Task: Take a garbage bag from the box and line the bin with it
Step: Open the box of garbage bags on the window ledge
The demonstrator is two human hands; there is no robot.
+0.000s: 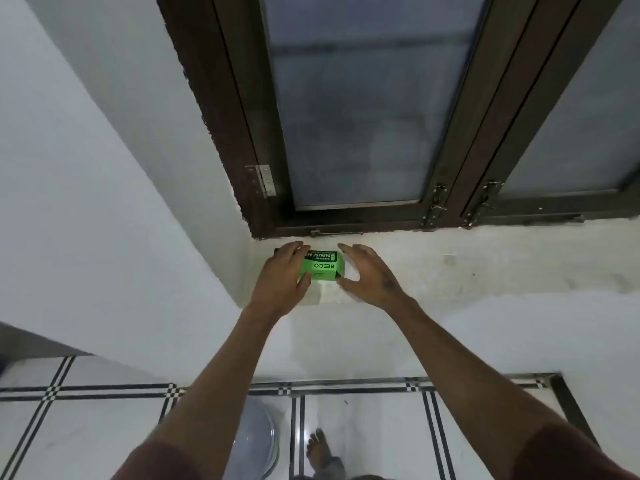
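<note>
The green box of garbage bags is seen lying on the pale window sill, just below the dark window frame, and both arms are stretched out towards it. Its long axis is laid left to right, along the sill, so an end is offered to each hand. The left hand is already set on the left end, fingers draped over the far edge and thumb pressed at the near corner, so that end looks gripped. The right hand is held open and spread just beside the right end, thumb close to the near corner; whether it is touching cannot be told. The left hand is clearly the nearer one. No bag has been drawn out yet. Low down, between the arms, a round grey rim is glimpsed on the tiled floor, probably the bin, well below the box, beside a bare foot.
</note>
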